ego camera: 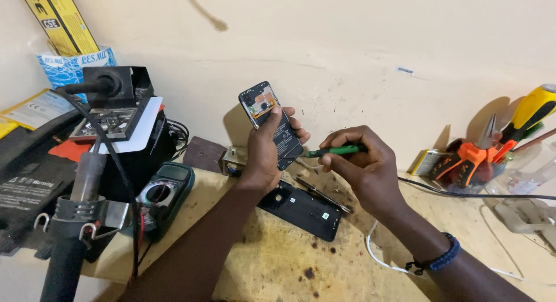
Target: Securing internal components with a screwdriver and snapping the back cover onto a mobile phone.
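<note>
Gripping opened black smartphone point(271, 123) upright in left hand point(265, 157), internals facing out for access. Pinching green-handled screwdriver point(333, 152) in right hand point(365, 166), tip at phone's edge. Removed black back cover point(306, 209) flat on stained wooden bench point(278, 261).

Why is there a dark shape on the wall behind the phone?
Head view: that is the shadow of the phone and the left hand, cast to their left on the wall; the pliers cast one too; the picture's edges look slightly bent.
</note>
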